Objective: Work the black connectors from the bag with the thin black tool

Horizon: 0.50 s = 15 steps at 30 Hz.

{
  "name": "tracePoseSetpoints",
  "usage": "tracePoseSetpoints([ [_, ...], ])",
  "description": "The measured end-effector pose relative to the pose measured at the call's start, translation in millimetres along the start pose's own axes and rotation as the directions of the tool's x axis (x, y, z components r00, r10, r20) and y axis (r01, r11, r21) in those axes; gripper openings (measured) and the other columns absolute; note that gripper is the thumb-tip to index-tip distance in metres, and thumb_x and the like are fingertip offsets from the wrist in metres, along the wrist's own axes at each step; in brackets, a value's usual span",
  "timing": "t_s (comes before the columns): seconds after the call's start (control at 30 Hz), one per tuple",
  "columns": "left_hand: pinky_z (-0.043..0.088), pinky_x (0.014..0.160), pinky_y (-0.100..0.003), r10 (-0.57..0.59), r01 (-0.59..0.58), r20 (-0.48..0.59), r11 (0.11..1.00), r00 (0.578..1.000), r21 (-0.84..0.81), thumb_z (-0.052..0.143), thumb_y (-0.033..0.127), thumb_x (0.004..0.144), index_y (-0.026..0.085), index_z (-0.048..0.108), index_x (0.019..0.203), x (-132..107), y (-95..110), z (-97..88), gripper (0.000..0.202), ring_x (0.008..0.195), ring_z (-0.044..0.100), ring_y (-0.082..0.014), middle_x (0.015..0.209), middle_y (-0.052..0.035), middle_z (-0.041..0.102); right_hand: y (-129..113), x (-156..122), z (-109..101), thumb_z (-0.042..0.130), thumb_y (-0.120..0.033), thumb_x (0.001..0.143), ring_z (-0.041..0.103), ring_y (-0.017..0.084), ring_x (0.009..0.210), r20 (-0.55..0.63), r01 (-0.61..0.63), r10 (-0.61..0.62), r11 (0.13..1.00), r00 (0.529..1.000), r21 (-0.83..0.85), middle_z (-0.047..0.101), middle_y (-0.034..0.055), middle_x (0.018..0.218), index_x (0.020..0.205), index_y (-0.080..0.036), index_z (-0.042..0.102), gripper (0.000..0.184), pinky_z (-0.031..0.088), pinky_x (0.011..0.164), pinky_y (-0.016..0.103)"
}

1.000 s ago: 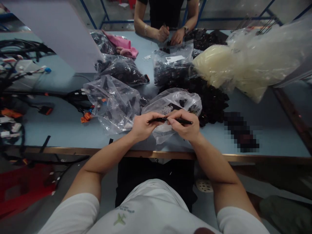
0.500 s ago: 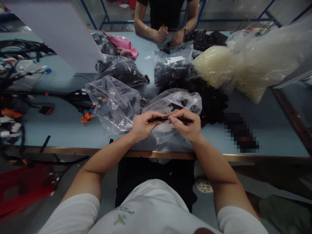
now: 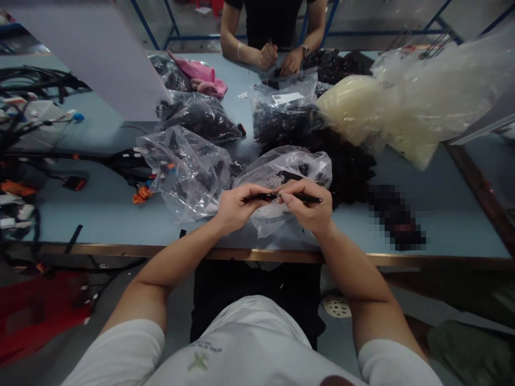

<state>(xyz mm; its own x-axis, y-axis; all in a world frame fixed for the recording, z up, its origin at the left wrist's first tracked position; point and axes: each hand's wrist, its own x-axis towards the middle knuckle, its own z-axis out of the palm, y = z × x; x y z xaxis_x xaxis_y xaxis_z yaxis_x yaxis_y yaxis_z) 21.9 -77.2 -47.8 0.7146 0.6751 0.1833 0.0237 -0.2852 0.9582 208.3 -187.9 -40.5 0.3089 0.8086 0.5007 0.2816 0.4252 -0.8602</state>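
My left hand (image 3: 235, 208) and my right hand (image 3: 308, 209) meet over the near part of the light blue table (image 3: 100, 214). Both pinch a thin black rod-like tool (image 3: 300, 199) that lies level between them, its right end sticking out past my right hand. My left fingers close on a small black part at the tool's left end. Right behind my hands lies a clear plastic bag (image 3: 287, 169) with a few small parts in it.
More clear bags of black parts (image 3: 187, 166) (image 3: 201, 115) (image 3: 281, 110), a loose heap of black parts (image 3: 350, 166) and big bags of cream-coloured pieces (image 3: 402, 110) fill the table. Wire harnesses (image 3: 24, 145) lie at the left. Across the table another person's hands (image 3: 279, 58) work.
Almost nothing: my hands stay together on the tool, which has shifted very slightly to the right.
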Motion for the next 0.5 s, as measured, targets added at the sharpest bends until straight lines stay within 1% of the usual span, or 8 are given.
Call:
tracePoseSetpoints([
  [0.17, 0.069, 0.089, -0.033, 0.009, -0.009, -0.012, 1.000, 1.000, 0.018, 0.084, 0.039, 0.090, 0.022, 0.084, 0.110, -0.6, 0.6, -0.5, 0.026, 0.095, 0.084, -0.0228, 0.104, -0.0069, 0.086, -0.3, -0.5, 0.1, 0.073, -0.026, 0.093, 0.078, 0.021, 0.080, 0.017, 0.000, 0.001, 1.000, 1.000, -0.011, 0.079, 0.0009, 0.078, 0.089, -0.025, 0.078, 0.007, 0.062, 0.077, 0.037],
  [0.3, 0.069, 0.089, -0.033, 0.023, -0.023, -0.010, 0.999, 1.000, 0.023, 0.084, 0.039, 0.090, 0.022, 0.084, 0.110, -1.6, 0.0, -0.2, 0.026, 0.097, 0.083, -0.0233, 0.104, -0.0071, 0.086, -0.4, -0.4, 0.1, 0.073, -0.033, 0.095, 0.077, 0.021, 0.081, 0.035, -0.030, 0.031, 0.999, 0.999, -0.030, 0.077, 0.0010, 0.077, 0.087, -0.026, 0.076, 0.011, 0.063, 0.079, 0.039],
  [0.33, 0.069, 0.090, -0.033, 0.023, -0.023, -0.009, 0.999, 1.000, 0.025, 0.084, 0.039, 0.090, 0.022, 0.084, 0.111, -1.7, 0.0, -0.1, 0.026, 0.098, 0.083, -0.0234, 0.105, -0.0074, 0.086, 0.1, -0.3, -0.1, 0.072, -0.036, 0.096, 0.077, 0.022, 0.081, 0.038, -0.033, 0.034, 0.999, 0.999, -0.029, 0.076, 0.0010, 0.077, 0.088, -0.026, 0.076, 0.014, 0.063, 0.079, 0.040],
  [0.4, 0.069, 0.091, -0.034, 0.018, -0.017, -0.015, 1.000, 1.000, 0.023, 0.084, 0.039, 0.091, 0.022, 0.083, 0.111, -1.9, 0.0, 0.2, 0.027, 0.098, 0.083, -0.0235, 0.108, -0.0082, 0.086, 1.6, 0.1, -0.7, 0.067, -0.047, 0.099, 0.076, 0.022, 0.080, 0.014, -0.035, 0.035, 0.999, 0.999, -0.009, 0.073, 0.0012, 0.074, 0.086, -0.027, 0.073, 0.025, 0.063, 0.079, 0.042],
  [0.5, 0.069, 0.094, -0.035, 0.007, -0.008, -0.024, 1.000, 1.000, -0.015, 0.084, 0.041, 0.091, 0.021, 0.082, 0.112, -1.5, -0.2, 0.3, 0.029, 0.100, 0.084, -0.0233, 0.112, -0.0089, 0.085, 4.3, 1.6, -2.2, 0.055, -0.061, 0.104, 0.073, 0.023, 0.077, -0.080, -0.002, 0.004, 1.000, 0.997, 0.031, 0.066, 0.0022, 0.071, 0.075, -0.028, 0.064, 0.045, 0.063, 0.079, 0.044],
])
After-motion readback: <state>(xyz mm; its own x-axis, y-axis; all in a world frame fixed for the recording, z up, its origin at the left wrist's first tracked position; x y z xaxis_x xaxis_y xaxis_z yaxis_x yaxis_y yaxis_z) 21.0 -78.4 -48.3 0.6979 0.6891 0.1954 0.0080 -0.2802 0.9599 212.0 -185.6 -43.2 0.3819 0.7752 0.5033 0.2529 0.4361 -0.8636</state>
